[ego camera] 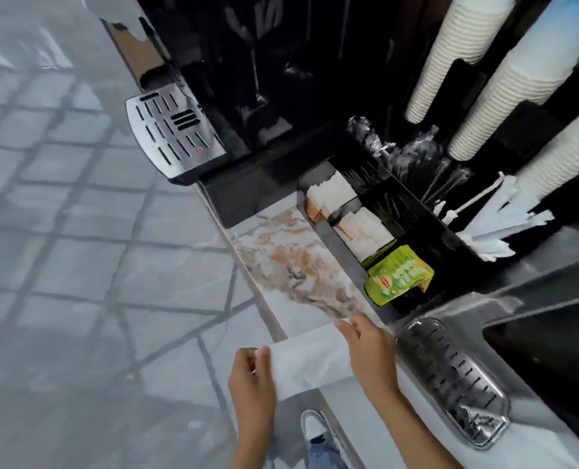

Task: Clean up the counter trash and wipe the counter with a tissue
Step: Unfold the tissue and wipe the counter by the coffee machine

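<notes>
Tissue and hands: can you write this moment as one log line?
step: wiping start | left hand: holds tissue edge | right hand: holds far edge | counter: brown marks

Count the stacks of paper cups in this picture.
3, all at top right: one stack leftmost, one in the middle, one by the right edge. More may lie outside the frame.

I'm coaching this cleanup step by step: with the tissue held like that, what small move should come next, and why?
Probably lower the tissue flat onto the marble counter. The left hand and right hand hold it spread at the counter's edge, and the counter ahead shows no loose trash.
</notes>
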{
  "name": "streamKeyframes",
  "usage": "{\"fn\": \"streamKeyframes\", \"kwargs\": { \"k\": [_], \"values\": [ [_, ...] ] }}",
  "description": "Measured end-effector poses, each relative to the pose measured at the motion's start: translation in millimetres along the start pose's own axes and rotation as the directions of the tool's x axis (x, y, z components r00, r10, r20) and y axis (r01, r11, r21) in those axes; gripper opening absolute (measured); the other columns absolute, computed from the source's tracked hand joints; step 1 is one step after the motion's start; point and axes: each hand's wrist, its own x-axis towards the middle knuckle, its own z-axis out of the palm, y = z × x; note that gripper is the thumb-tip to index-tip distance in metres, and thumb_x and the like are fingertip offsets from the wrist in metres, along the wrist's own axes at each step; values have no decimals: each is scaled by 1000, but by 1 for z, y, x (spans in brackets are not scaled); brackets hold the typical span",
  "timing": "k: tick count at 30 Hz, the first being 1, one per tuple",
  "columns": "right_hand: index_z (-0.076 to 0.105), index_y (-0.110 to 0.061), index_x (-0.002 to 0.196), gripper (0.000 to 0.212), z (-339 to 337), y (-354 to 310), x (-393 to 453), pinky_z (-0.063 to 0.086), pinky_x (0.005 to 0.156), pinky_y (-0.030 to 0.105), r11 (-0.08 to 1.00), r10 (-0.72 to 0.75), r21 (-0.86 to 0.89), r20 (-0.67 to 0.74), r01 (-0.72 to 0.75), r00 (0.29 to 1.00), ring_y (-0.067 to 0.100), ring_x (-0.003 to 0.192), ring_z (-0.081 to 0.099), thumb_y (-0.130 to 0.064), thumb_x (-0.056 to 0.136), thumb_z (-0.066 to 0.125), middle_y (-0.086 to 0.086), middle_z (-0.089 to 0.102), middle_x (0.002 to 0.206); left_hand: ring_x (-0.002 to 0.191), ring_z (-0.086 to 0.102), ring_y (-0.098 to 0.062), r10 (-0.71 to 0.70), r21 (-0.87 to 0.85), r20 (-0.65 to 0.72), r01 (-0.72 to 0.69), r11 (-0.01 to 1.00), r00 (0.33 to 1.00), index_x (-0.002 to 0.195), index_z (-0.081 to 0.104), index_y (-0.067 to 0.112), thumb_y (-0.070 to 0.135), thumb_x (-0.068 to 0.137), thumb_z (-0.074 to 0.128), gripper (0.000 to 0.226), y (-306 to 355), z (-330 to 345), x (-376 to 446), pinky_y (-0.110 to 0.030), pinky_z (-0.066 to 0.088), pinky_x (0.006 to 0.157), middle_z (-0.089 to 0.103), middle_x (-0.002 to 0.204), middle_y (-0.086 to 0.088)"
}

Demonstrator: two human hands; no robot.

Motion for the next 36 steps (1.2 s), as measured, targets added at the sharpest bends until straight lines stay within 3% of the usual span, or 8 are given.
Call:
{"fn": "streamKeyframes", "kwargs": {
  "k": [3,8,12,15,21,26,31,36],
  "values": [
    [57,-17,72,26,3,1,6,40,53,35,999,39,4,91,-40,995,23,61,55,-32,92,65,-5,57,57,57,47,-17,-8,8,-51,8,1000,999,71,52,13,20,95,58,25,-3,10,-6,-28,37,52,53,61,-2],
    [60,-22,95,11,-12,-1,5,47,65,33,998,31,50,132,-37,991,22,84,61,-32,95,58,0,66,93,53,42,-11,-18,47,-74,21,999,997,71,51,13,21,94,59,26,-17,14,-13,-23,34,50,48,58,2],
    [57,-12,127,33,-16,-3,-11,43,99,43,960,-184,-185,148,210,972,25,118,46,-25,97,55,5,54,132,50,40,-3,-7,29,-47,8,1000,999,71,51,13,23,93,59,26,-24,12,-14,-18,36,49,45,59,4],
    [48,-6,141,45,-13,-7,-27,25,113,32,914,-281,-221,258,340,924,23,139,39,-21,99,49,7,48,148,54,39,-10,-39,10,-56,40,999,998,70,51,11,22,93,60,27,-24,17,-11,-26,34,51,44,59,4],
    [57,3,133,50,-13,-5,-33,23,112,43,801,-349,-407,279,440,894,31,136,47,-24,93,44,19,52,145,54,41,-4,-26,-64,-44,23,998,999,71,51,9,21,92,61,26,-20,26,-13,-16,37,51,45,61,4],
    [24,-3,153,73,-8,1,-35,-5,117,40,736,-327,-466,392,492,860,29,151,7,-49,98,6,12,11,162,57,43,-13,-43,-94,-67,37,995,997,72,51,14,23,94,59,26,-21,23,-11,-26,38,54,48,61,2],
    [53,3,137,86,-5,-4,-47,5,113,36,732,-271,-457,484,505,832,30,137,45,-51,98,-2,18,48,146,59,50,-19,-48,-116,-64,40,992,997,74,54,14,24,95,59,24,-25,23,-12,-30,39,53,56,63,-2],
    [34,2,146,82,7,13,-45,7,114,39,705,-311,-440,512,555,801,21,147,3,-54,96,1,16,29,156,93,58,-16,-139,-243,-172,95,965,975,112,56,17,29,96,56,19,-19,27,-16,-32,48,77,57,107,2]
  ]
}}
